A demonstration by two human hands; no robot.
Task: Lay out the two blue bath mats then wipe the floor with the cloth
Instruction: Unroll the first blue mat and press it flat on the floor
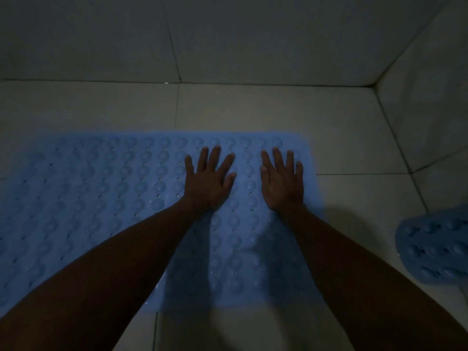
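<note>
A blue bath mat (101, 188) with rows of round bumps and small holes lies flat on the pale tiled floor, reaching from the left edge to the middle right. My left hand (207, 181) presses flat on the mat near its right end, fingers spread and straight. My right hand (283, 181) lies flat beside it, close to the mat's right edge. A second blue bath mat (435, 252) sits at the right edge, partly out of frame, its bumps showing. No cloth is in view.
The tiled floor (342, 138) meets a wall (228, 39) just beyond the mat and a side wall (435, 110) on the right, forming a corner at the upper right. The light is dim.
</note>
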